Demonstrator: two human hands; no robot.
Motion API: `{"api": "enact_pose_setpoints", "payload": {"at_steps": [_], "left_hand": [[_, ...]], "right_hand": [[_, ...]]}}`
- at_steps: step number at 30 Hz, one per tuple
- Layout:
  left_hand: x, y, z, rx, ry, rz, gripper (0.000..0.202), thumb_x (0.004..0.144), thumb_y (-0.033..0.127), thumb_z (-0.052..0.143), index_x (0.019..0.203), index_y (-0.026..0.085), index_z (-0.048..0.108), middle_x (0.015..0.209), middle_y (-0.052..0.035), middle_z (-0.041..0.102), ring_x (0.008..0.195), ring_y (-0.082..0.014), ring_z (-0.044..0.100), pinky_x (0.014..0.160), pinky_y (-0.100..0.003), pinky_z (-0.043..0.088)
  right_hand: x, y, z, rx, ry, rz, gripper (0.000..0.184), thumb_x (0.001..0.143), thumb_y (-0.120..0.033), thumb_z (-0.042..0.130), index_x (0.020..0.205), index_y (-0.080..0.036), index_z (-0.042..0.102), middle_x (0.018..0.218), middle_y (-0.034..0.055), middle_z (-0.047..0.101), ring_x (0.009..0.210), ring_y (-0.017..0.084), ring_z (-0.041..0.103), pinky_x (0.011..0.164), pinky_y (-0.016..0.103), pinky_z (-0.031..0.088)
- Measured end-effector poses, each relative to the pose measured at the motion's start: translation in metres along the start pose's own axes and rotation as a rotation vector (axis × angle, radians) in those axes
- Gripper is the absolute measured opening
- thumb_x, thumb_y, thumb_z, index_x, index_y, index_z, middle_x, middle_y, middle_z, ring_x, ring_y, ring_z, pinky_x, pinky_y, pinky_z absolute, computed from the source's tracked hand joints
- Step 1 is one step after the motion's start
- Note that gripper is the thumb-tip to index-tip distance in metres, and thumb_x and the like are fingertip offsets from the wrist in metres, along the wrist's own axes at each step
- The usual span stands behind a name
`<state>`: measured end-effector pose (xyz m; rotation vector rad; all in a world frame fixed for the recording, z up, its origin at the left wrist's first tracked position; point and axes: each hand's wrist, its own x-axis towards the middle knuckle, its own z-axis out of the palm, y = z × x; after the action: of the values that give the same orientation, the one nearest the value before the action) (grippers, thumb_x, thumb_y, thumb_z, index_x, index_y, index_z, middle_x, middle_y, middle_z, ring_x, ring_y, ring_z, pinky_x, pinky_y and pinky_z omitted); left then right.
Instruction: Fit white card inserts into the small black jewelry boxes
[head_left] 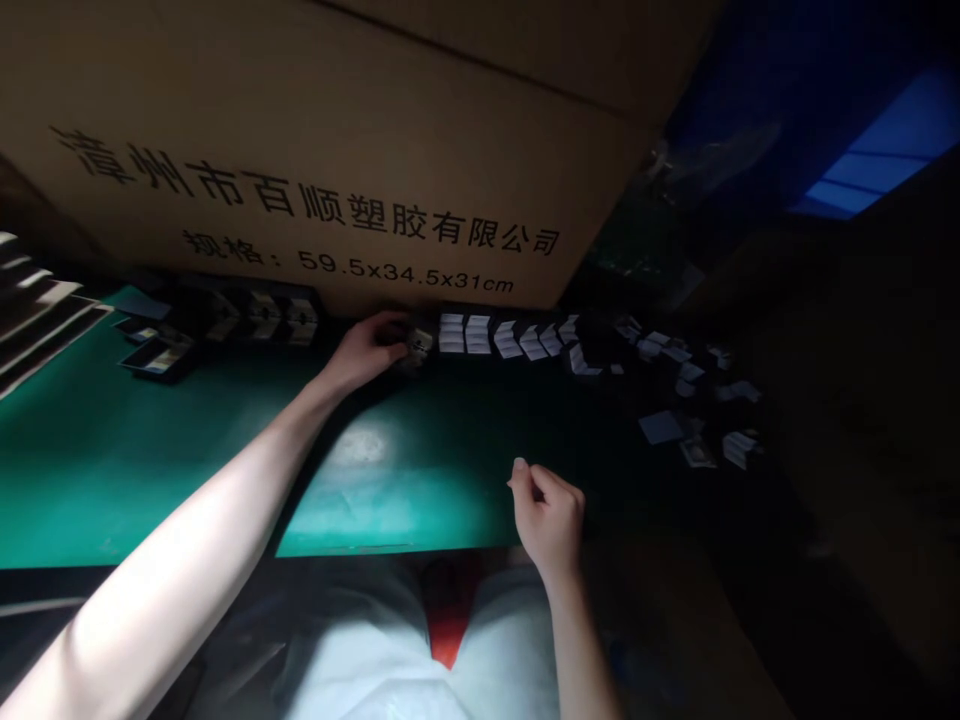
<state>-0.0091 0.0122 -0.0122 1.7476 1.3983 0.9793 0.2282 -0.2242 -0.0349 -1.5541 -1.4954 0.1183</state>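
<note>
Black print on carton side: "漳州市百顺塑胶有限公司"; line below: "规格: 59.5x34.5x31cm".

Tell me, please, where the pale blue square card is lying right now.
In the head view, the pale blue square card lies far right, to the right of the right hand, among scattered white pieces.

A green rubber bench mat carries a row of black plastic trays along its back edge, with more black trays at the left. Small white folded cards line up beside them, and loose cards lie scattered in shadow at right. A printed cardboard carton stands behind.
</note>
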Motion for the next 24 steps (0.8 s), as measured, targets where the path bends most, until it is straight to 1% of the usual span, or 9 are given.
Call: {"api": "enact_pose_setpoints", "payload": {"at_steps": [3,8,11,13,15,17,20,22,24], "left_hand": [[0.001,0.004,-0.002,-0.049,0.011,-0.015,0.057,0.068,0.024,0.071,0.124,0.017,0.074,0.100,-0.0063,0.077,0.096,-0.0235,0.071,0.091,-0.032,0.058],[-0.003,0.014,-0.004,-0.078,0.025,-0.108,0.044,0.074,0.018,0.071,0.118,0.015,0.075,0.101,-0.0030,0.078,0.096,-0.0222,0.069,0.095,-0.034,0.056],[-0.004,0.018,-0.005,-0.089,0.041,-0.111,0.039,0.075,0.016,0.069,0.114,0.016,0.074,0.102,-0.0015,0.079,0.097,-0.0223,0.069,0.097,-0.035,0.055],[-0.005,0.019,-0.005,-0.095,0.059,-0.108,0.037,0.075,0.015,0.068,0.112,0.016,0.074,0.103,-0.0011,0.079,0.099,-0.0230,0.069,0.098,-0.037,0.055],[-0.005,0.020,-0.005,-0.097,0.069,-0.103,0.035,0.075,0.017,0.068,0.110,0.017,0.074,0.103,-0.0012,0.080,0.101,-0.0240,0.069,0.100,-0.039,0.055],[-0.005,0.020,-0.004,-0.092,0.067,-0.098,0.033,0.075,0.018,0.069,0.107,0.018,0.074,0.102,-0.0009,0.079,0.101,-0.0248,0.069,0.100,-0.040,0.055],[-0.005,0.020,-0.003,-0.082,0.056,-0.089,0.030,0.073,0.020,0.070,0.104,0.018,0.075,0.101,0.0000,0.079,0.102,-0.0249,0.068,0.101,-0.039,0.054],[-0.005,0.020,-0.003,-0.074,0.050,-0.087,0.030,0.073,0.019,0.070,0.103,0.018,0.075,0.103,0.0000,0.079,0.104,-0.0252,0.068,0.103,-0.039,0.053],[-0.005,0.019,-0.003,-0.068,0.042,-0.086,0.032,0.073,0.019,0.069,0.105,0.019,0.075,0.106,-0.0004,0.079,0.105,-0.0259,0.068,0.105,-0.040,0.052]], "right_hand": [[0.000,0.000,0.001,-0.002,0.016,0.028,0.051,0.104,-0.035,0.054,0.055,-0.020,0.053,0.054,0.0005,0.060,0.048,0.008,0.049,0.052,0.023,0.036],[0.002,-0.003,0.000,0.037,0.008,0.095,0.057,0.104,-0.045,0.051,0.052,-0.021,0.052,0.051,0.0014,0.058,0.048,0.009,0.050,0.052,0.023,0.038],[0.003,-0.002,-0.004,0.126,0.004,0.158,0.056,0.103,-0.048,0.052,0.055,-0.020,0.057,0.050,0.0008,0.058,0.047,0.010,0.052,0.052,0.022,0.040],[0.002,0.004,-0.009,0.214,-0.017,0.243,0.054,0.102,-0.050,0.053,0.059,-0.019,0.063,0.050,-0.0001,0.057,0.046,0.010,0.054,0.050,0.022,0.040],[-0.001,0.017,-0.019,0.268,-0.038,0.346,0.053,0.102,-0.054,0.054,0.065,-0.017,0.069,0.052,-0.0002,0.059,0.045,0.010,0.054,0.047,0.021,0.040],[-0.004,0.037,-0.035,0.237,-0.016,0.419,0.052,0.100,-0.056,0.057,0.071,-0.016,0.072,0.056,0.0009,0.062,0.045,0.011,0.055,0.046,0.021,0.041],[-0.006,0.077,-0.068,0.043,0.158,0.438,0.051,0.097,-0.060,0.059,0.078,-0.016,0.076,0.065,0.0059,0.069,0.053,0.015,0.061,0.052,0.025,0.049],[-0.003,0.104,-0.093,-0.155,0.303,0.367,0.053,0.096,-0.063,0.057,0.087,-0.015,0.077,0.083,0.0126,0.075,0.072,0.021,0.071,0.068,0.033,0.058],[0.002,0.129,-0.113,-0.407,0.399,0.261,0.061,0.093,-0.069,0.057,0.108,-0.014,0.078,0.108,0.0206,0.074,0.100,0.031,0.071,0.088,0.045,0.059]]}}
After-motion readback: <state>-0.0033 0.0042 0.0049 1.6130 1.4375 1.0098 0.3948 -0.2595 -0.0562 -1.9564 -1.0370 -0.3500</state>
